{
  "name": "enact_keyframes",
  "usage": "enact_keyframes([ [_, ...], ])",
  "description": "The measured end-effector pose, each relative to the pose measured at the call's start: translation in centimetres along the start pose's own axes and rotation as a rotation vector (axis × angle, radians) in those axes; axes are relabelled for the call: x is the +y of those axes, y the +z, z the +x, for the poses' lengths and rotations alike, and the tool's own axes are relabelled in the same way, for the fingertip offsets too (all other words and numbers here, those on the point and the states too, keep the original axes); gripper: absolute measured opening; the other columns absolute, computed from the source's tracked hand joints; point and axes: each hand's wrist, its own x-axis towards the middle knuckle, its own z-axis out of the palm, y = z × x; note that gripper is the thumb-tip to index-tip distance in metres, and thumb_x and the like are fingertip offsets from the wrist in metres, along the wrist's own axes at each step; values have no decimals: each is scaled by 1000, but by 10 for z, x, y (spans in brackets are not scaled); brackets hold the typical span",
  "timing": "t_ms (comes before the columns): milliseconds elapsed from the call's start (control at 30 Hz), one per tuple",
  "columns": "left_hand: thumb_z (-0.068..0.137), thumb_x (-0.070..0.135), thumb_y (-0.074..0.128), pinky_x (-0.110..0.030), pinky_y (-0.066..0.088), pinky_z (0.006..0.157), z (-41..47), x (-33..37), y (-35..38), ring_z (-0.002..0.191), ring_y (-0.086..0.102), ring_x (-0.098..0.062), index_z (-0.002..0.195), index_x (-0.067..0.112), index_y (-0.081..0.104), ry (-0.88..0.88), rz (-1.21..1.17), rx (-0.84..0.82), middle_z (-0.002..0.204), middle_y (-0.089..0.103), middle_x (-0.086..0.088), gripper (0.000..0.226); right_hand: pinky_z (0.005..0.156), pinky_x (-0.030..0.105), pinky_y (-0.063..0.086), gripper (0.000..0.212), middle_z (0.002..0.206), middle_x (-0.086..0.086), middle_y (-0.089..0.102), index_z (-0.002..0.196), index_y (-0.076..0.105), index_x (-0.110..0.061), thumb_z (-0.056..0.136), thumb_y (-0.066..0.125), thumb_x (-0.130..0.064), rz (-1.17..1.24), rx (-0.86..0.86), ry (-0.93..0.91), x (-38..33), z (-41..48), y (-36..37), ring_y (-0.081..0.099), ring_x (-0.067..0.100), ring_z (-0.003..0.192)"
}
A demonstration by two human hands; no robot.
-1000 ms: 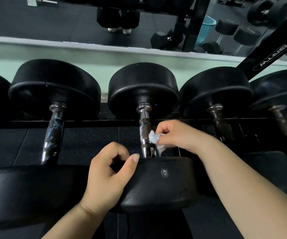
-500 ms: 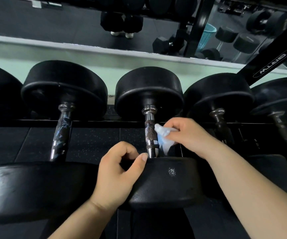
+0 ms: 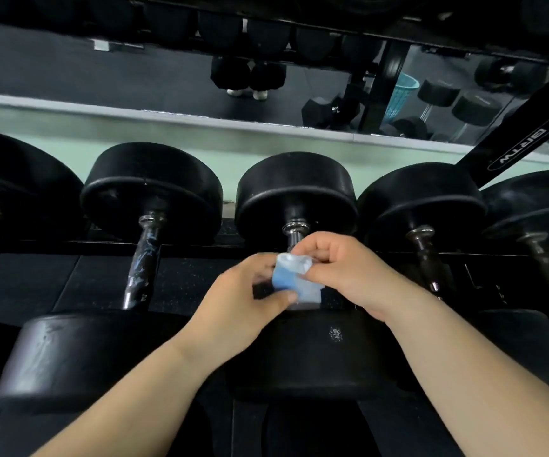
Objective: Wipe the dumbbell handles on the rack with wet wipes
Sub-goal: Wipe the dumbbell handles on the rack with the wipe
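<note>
A row of black round-headed dumbbells lies on the rack, handles pointing toward me. Both hands hold a pale blue-white wet wipe just above the chrome handle of the middle dumbbell. My left hand pinches the wipe's lower left part between thumb and fingers. My right hand pinches its upper right edge. Most of that handle is hidden behind the wipe and hands; only its far collar shows. The near head of this dumbbell sits under my wrists.
Neighbouring dumbbells flank it: one with a worn, blotchy handle on the left, one with a dark handle on the right. A slanted black rack post rises at right. A mirror behind reflects more weights and a teal basket.
My left hand left the near dumbbell head and rose to take hold of the wipe. My right hand lifted the wipe off the handle's side. The camera tilted up slightly.
</note>
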Motion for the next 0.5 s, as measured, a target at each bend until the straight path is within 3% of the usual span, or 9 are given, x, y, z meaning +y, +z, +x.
enact_keyframes([
  [67,78,11,65,-6,39,64,10,6,-4,73,59,-3,69,29,56,-21,107,26,70,63,14,22,70,4,43,25,81,-13,64,82,60,-25,81,58,0,-46,32,7,3,-5,-3,57,-11,71],
  [100,79,12,64,-9,38,59,16,8,-8,72,57,-8,66,24,56,-52,163,47,68,61,9,20,73,6,43,26,83,-15,64,82,59,-28,81,59,-2,-81,78,14,7,-9,-5,58,-11,77],
  [167,81,15,61,-15,36,56,32,12,-18,74,56,-16,73,13,60,-109,301,48,75,63,-2,9,75,8,41,29,83,-19,62,78,57,-34,82,59,-5,-152,247,9,19,-20,-4,58,-7,83],
  [233,83,16,58,-23,38,54,47,16,-27,70,57,-24,81,3,62,-134,450,19,80,65,-14,14,74,8,42,29,78,-19,62,72,56,-36,84,53,-9,-176,477,-39,29,-30,2,60,0,82],
  [300,84,15,55,-27,41,56,62,18,-31,64,58,-27,83,-4,61,-147,523,-9,82,66,-22,20,70,5,42,28,74,-17,63,70,56,-38,82,51,-13,-189,579,-96,31,-35,7,60,0,81],
  [400,85,12,54,-27,48,60,81,21,-19,62,64,-28,77,-1,59,-201,513,-91,79,69,-20,16,64,6,41,28,69,-13,64,68,58,-33,82,52,-10,-185,550,-55,31,-35,5,58,0,78],
  [500,84,14,59,-27,50,65,85,11,0,60,59,-21,65,13,50,-282,427,-87,68,63,-5,21,62,11,41,23,68,-8,65,68,60,-27,81,52,-11,-207,538,-34,32,-34,5,57,5,73],
])
